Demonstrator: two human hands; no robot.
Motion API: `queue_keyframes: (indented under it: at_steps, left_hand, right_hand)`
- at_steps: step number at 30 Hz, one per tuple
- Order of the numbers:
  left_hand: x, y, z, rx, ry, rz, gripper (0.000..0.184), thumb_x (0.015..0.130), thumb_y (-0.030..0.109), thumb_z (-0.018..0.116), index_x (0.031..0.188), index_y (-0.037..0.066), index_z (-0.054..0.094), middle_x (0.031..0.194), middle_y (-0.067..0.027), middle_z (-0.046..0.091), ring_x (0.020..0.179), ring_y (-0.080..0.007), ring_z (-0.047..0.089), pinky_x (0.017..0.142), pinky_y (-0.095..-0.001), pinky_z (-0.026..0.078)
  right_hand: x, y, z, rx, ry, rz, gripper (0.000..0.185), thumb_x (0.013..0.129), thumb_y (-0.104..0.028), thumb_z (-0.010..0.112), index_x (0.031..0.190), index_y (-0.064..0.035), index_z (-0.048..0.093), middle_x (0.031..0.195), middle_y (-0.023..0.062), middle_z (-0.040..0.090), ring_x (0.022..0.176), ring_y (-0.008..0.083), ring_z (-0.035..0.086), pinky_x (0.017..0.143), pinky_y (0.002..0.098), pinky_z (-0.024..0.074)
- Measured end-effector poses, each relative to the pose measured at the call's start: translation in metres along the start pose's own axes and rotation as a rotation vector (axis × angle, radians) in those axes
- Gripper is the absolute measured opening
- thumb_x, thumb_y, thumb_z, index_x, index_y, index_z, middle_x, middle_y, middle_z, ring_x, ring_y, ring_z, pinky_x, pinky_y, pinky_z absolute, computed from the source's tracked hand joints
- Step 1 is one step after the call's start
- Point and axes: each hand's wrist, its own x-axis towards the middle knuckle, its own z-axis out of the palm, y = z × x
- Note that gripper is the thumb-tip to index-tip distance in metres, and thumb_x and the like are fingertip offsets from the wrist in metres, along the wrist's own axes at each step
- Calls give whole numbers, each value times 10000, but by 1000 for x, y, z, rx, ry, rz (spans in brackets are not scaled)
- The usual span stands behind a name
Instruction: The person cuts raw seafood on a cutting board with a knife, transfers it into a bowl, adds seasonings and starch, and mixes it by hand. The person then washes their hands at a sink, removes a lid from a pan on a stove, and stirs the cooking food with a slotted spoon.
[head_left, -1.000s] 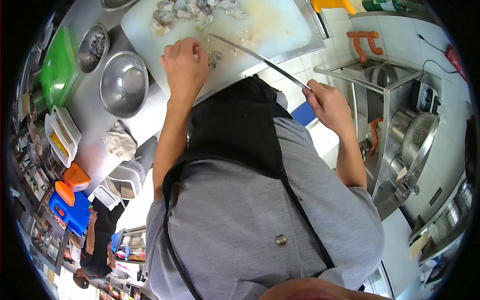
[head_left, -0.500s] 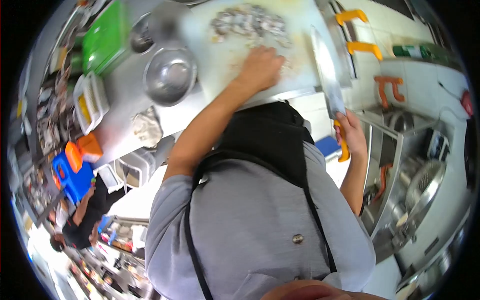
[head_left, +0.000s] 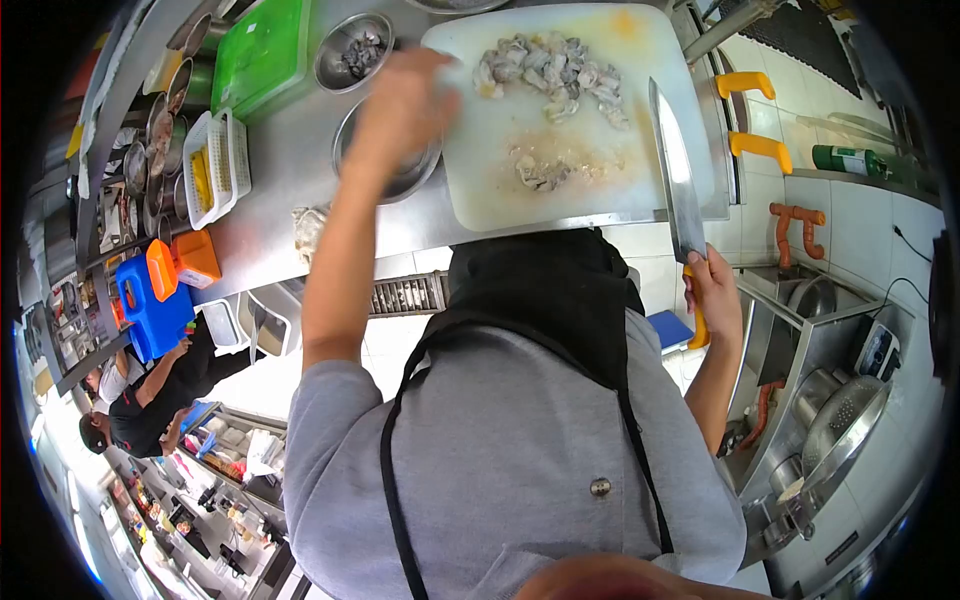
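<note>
My right hand point(head_left: 712, 295) grips the yellow handle of a large chef's knife point(head_left: 677, 180), its blade lying over the right edge of a white cutting board point(head_left: 480, 190). My left hand point(head_left: 405, 110), smeared by motion, is over a steel bowl point(head_left: 415, 178) left of the board and partly hides it; whether it holds anything cannot be made out. On the board's far half lies a pile of greyish-white raw pieces point(head_left: 550, 70) that look like peeled shrimp. Nearer me is a small heap of scraps point(head_left: 542, 172). A smaller steel bowl point(head_left: 355, 52) behind holds dark grey pieces.
A green-lidded container point(head_left: 262, 55) and a white basket point(head_left: 215, 165) stand at left on the steel counter, near a crumpled cloth point(head_left: 308, 232). Yellow handles point(head_left: 745, 85) stick out at right. A blue jug point(head_left: 150, 305) and a person in black point(head_left: 150, 415) are farther left.
My left hand has moved left from the scraps on the board to above the steel bowl. The knife stays in my right hand at the board's right edge. The view has shifted slightly.
</note>
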Motion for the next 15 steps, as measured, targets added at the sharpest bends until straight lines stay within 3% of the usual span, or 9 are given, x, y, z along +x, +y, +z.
queue_keyframes:
  at_steps: [2,5,8,10,11,13,14,15]
  left_hand:
    - [-20,33,37,-170,-163,285,369,718,123,679,1082,75,642,1108,-132,612,1031,-333,539,900,-417,439]
    - [-43,51,70,-71,-316,329,360,704,112,666,1060,73,633,1097,-107,598,1021,-304,523,874,-404,426]
    - [-54,60,74,-123,-321,202,322,696,120,660,1013,73,633,1002,-86,607,955,-296,526,845,-401,424]
    - [-65,67,72,-80,-378,10,324,695,159,677,1002,67,628,977,-83,618,938,-303,523,838,-411,424]
    - [-71,69,73,-88,-381,8,324,695,159,677,1002,67,628,977,-83,618,938,-303,523,838,-411,424]
    - [-83,75,77,-74,-246,-68,257,707,152,690,924,42,610,884,-110,584,869,-323,516,801,-431,425]
    - [-86,77,77,-83,-248,-70,257,707,152,690,924,42,610,884,-110,584,869,-323,516,801,-431,425]
    - [-86,83,75,-83,-150,-85,244,708,154,701,904,38,612,880,-110,578,863,-325,515,794,-427,424]
  right_hand:
    - [1,-3,4,-25,9,-2,221,978,-227,496,821,-71,492,593,-21,426,420,53,391,377,210,324]
    - [-4,-5,7,-184,-38,-87,236,981,-203,497,794,-60,484,560,-45,411,432,44,396,382,229,308]
    - [-11,-3,10,-237,-58,-73,231,971,-192,515,800,-40,484,528,-1,403,429,79,402,401,274,321]
    - [-14,-11,19,-557,-62,-278,241,966,-170,521,778,-32,458,520,39,436,416,142,436,427,302,337]
    - [-17,-16,24,-561,-62,-269,241,966,-170,521,778,-32,458,520,39,436,416,142,436,427,302,337]
    - [-25,-24,35,-752,-91,-353,207,929,-168,547,822,-7,472,578,193,496,537,359,543,515,418,391]
    - [-29,-27,40,-804,-99,-405,205,928,-185,540,834,-15,475,640,204,564,643,417,571,557,463,420]
    - [-32,-28,44,-811,-100,-399,205,928,-185,540,834,-15,475,640,204,564,643,417,571,557,463,420]
